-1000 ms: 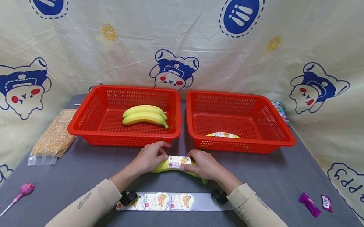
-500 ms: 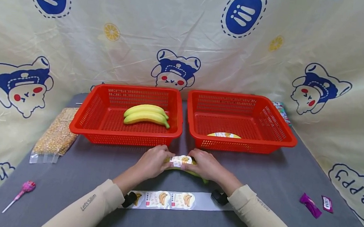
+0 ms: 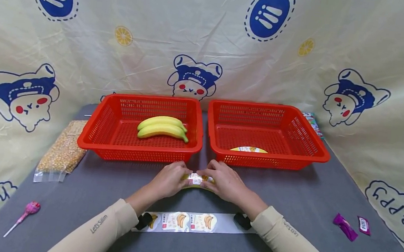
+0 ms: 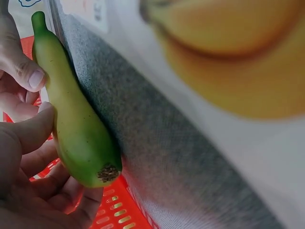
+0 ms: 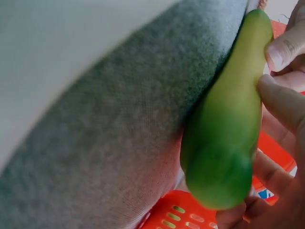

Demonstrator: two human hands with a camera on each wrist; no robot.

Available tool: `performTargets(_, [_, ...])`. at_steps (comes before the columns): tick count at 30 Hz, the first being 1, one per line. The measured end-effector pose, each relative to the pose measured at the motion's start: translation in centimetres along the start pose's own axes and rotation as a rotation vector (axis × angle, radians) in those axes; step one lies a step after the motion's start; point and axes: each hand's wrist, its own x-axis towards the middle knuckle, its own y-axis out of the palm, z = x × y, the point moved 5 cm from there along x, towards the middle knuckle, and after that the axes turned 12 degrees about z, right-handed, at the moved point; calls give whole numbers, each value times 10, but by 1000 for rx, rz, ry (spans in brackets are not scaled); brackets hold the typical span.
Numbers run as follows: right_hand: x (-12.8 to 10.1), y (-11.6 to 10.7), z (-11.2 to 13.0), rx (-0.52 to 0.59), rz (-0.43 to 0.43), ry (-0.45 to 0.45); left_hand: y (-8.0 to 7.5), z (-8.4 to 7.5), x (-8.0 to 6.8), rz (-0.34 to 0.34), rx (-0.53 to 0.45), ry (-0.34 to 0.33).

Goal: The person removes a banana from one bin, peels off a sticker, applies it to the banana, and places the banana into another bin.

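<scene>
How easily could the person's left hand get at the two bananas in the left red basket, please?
Probably easily: the left hand sits just in front of the left basket, whose top is open, and the two bananas lie uncovered. But that hand grips a labelled banana now.

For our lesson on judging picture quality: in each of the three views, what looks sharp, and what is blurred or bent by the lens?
Head view: evenly lit and sharp, but the wide lens bows the two red plastic baskets. Left wrist view: the green-yellow banana is sharp, the printed banana sticker strip close to the lens blurred. Right wrist view: banana and grey cloth table fairly sharp, the pale strip at upper left smeared.
</scene>
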Motion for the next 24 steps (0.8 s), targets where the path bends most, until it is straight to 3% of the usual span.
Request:
performTargets(7, [-4,-1,-5,-42,-14,92,1,-3,-2,-9,7,-5])
performTargets(11, [-7,-3,-6,-69,-20,102,1,-2,-2,-3,-7,-10])
performTargets(16, [-8,-4,-4,-107,-16,90,2,-2,-3,5,-8,-2])
performTargets(24, [0,-5,6,-76,0,20,1,-4,-3,-3,26,21])
